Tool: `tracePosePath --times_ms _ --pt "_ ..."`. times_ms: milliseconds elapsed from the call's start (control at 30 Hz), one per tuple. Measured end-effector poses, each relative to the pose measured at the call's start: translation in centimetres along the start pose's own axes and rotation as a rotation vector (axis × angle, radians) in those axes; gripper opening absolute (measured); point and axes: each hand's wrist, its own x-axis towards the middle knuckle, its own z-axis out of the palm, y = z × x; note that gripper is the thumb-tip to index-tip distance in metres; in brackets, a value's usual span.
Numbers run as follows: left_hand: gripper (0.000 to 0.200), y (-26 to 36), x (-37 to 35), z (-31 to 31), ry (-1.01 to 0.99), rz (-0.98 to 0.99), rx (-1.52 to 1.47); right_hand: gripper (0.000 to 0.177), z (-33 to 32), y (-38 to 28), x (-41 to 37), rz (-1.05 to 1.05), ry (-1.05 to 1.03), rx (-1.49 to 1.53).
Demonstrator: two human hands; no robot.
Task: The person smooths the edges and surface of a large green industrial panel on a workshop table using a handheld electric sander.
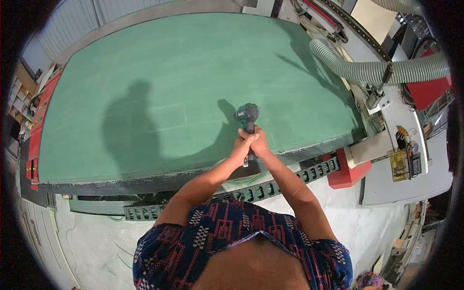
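A teal and black cordless impact driver (248,114) is held out in front of me near the front edge of the green table (169,53). My right hand (260,141) is closed around its handle. Wrapped against the same handle from the other side is my left hand (243,145), its fingers overlapping those of the right. Below both hands, the dark base of the tool and a small metal clip show between my wrists. The trigger is hidden behind my fingers.
On the right stands a machine gantry with a ribbed grey hose (357,71) and a red base block (347,171). A black cable chain (261,192) runs below the table's front edge. Shelves (21,94) stand far left.
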Motion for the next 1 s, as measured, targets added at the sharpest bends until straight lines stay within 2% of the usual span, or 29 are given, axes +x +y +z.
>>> tracePosePath --times_ms 200,300,500,767,900,1000 --pt "0.052 0.3 0.1 -0.1 0.025 -0.008 -0.019 0.052 0.4 0.3 0.4 0.018 -0.027 0.046" --pt "0.05 0.3 0.4 -0.4 0.001 -0.082 -0.059 0.052 0.3 0.1 0.8 0.052 -0.017 -0.051" --pt "0.047 0.9 -0.3 -0.5 0.038 -0.101 -0.023 0.054 1.4 2.0 1.0 0.031 -0.005 0.06" --pt "0.047 -0.4 0.1 -1.1 0.032 -0.07 -0.035 0.051 1.8 3.3 1.2 0.033 0.027 0.043" --pt "0.048 -0.4 0.2 -1.4 0.015 -0.004 0.025 0.048 1.7 1.5 0.0 0.019 0.035 0.158" --pt "0.049 0.2 -0.2 -1.4 0.043 0.009 0.053 0.044 1.9 0.9 0.0 0.013 0.013 0.133"
